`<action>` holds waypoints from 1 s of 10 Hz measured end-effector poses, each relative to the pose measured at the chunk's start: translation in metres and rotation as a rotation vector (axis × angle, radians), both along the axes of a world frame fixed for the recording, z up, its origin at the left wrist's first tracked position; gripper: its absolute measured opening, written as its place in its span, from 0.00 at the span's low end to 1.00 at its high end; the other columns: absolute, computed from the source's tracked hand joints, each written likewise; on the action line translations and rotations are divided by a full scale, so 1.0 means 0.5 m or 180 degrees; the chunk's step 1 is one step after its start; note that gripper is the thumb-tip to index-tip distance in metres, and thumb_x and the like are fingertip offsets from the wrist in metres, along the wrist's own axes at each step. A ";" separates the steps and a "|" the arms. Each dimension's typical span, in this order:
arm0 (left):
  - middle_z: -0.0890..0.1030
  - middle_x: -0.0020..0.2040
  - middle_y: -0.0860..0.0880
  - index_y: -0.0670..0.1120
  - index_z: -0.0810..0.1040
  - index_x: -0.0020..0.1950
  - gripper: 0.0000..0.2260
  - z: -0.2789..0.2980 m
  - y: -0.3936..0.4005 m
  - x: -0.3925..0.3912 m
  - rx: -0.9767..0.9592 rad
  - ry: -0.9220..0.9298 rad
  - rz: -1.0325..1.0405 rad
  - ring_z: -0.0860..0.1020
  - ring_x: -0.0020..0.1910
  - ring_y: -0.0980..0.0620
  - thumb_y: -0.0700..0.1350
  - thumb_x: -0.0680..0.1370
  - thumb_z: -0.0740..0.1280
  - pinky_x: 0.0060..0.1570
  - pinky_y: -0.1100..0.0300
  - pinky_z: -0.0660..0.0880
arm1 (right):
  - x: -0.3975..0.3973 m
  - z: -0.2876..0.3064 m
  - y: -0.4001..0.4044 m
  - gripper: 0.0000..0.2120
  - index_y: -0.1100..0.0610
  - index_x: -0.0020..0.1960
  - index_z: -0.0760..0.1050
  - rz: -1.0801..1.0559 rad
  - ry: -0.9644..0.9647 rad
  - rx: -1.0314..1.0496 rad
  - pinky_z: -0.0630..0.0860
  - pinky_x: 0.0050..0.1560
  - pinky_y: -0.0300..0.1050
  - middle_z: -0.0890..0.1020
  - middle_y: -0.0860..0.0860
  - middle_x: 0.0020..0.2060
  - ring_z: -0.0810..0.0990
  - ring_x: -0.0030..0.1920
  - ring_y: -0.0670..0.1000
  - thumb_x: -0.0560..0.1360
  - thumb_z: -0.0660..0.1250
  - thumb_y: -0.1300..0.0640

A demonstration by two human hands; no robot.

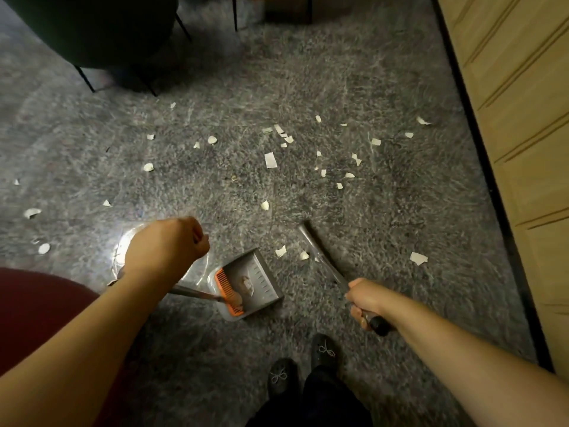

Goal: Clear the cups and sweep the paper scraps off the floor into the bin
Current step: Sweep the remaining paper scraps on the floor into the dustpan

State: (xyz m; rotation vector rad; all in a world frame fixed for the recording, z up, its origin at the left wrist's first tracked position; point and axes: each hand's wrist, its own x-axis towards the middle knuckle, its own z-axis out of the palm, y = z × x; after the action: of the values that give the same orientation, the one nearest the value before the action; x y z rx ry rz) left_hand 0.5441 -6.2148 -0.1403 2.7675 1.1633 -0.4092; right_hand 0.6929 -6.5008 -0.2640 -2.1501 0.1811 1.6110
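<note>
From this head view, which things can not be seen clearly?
- Left hand: what it holds is hidden under the fist.
- Broom: its head is blurred.
- Lump in the dustpan: too blurred to identify.
- Bin and cups: not in view.
- Dark chair: cut off by the top edge.

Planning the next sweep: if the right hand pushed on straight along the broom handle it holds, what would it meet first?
Probably the paper scraps beside the broom, near its far end, before the dustpan; the right hand stands well above the floor, so depth is uncertain.
</note>
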 end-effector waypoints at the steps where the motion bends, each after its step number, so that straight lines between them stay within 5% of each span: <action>1: 0.72 0.34 0.53 0.52 0.80 0.51 0.11 -0.005 -0.001 -0.012 -0.0013 0.0021 0.0028 0.71 0.33 0.51 0.57 0.78 0.65 0.31 0.60 0.65 | -0.025 0.003 0.023 0.06 0.58 0.42 0.66 0.0407 -0.0051 0.0193 0.69 0.26 0.38 0.70 0.53 0.32 0.69 0.28 0.48 0.77 0.57 0.66; 2: 0.74 0.37 0.51 0.53 0.81 0.51 0.10 -0.007 -0.005 -0.029 0.0017 0.0063 0.0056 0.72 0.35 0.50 0.57 0.78 0.65 0.33 0.60 0.65 | -0.063 0.012 0.043 0.06 0.62 0.53 0.68 0.0602 -0.0098 0.0187 0.69 0.26 0.37 0.69 0.53 0.32 0.69 0.29 0.48 0.77 0.56 0.67; 3: 0.78 0.39 0.49 0.53 0.81 0.51 0.10 -0.011 -0.004 -0.046 0.0029 0.0011 0.0007 0.76 0.37 0.46 0.57 0.78 0.65 0.35 0.60 0.67 | -0.096 -0.003 0.052 0.17 0.60 0.67 0.62 0.0539 -0.0111 0.0000 0.67 0.23 0.37 0.72 0.56 0.33 0.72 0.29 0.49 0.79 0.52 0.66; 5: 0.78 0.38 0.50 0.52 0.81 0.51 0.10 -0.007 -0.014 -0.064 -0.0005 -0.0079 -0.0034 0.79 0.41 0.45 0.55 0.78 0.66 0.36 0.60 0.69 | -0.168 0.004 0.076 0.19 0.59 0.68 0.64 0.0868 0.0264 0.0221 0.68 0.25 0.42 0.71 0.54 0.29 0.70 0.27 0.50 0.77 0.54 0.66; 7: 0.80 0.38 0.52 0.53 0.81 0.47 0.06 -0.010 0.005 -0.109 -0.0368 -0.0208 0.0124 0.76 0.38 0.50 0.53 0.75 0.69 0.38 0.59 0.72 | -0.181 0.062 0.066 0.11 0.51 0.58 0.65 -0.0451 0.1282 0.0504 0.62 0.19 0.29 0.64 0.50 0.22 0.62 0.17 0.42 0.82 0.51 0.64; 8: 0.83 0.37 0.53 0.51 0.82 0.46 0.04 -0.003 0.022 -0.122 -0.1065 -0.0130 0.0124 0.81 0.37 0.53 0.51 0.76 0.70 0.42 0.56 0.79 | -0.196 0.095 0.023 0.11 0.50 0.59 0.65 -0.0493 0.1126 0.0544 0.61 0.19 0.29 0.64 0.51 0.25 0.62 0.17 0.42 0.82 0.51 0.64; 9: 0.83 0.33 0.51 0.50 0.80 0.44 0.04 0.013 0.014 -0.124 -0.1508 -0.0192 0.0109 0.82 0.31 0.53 0.49 0.78 0.69 0.35 0.59 0.79 | -0.215 0.119 -0.026 0.16 0.49 0.67 0.62 -0.0600 0.0894 0.0503 0.61 0.20 0.30 0.64 0.52 0.27 0.63 0.18 0.42 0.82 0.53 0.63; 10: 0.82 0.34 0.51 0.50 0.81 0.44 0.07 0.034 -0.019 -0.116 -0.1227 -0.0397 -0.0125 0.80 0.33 0.52 0.52 0.78 0.69 0.35 0.58 0.77 | -0.222 0.149 -0.069 0.18 0.50 0.70 0.61 -0.0864 0.0673 0.0533 0.60 0.19 0.29 0.64 0.52 0.27 0.62 0.17 0.43 0.82 0.53 0.63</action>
State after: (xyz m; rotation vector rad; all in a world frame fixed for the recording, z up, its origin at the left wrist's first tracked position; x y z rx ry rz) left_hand 0.4859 -6.2243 -0.1232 2.4453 0.8941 -0.4083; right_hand 0.5822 -6.5353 -0.1898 -1.7458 0.3726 1.6274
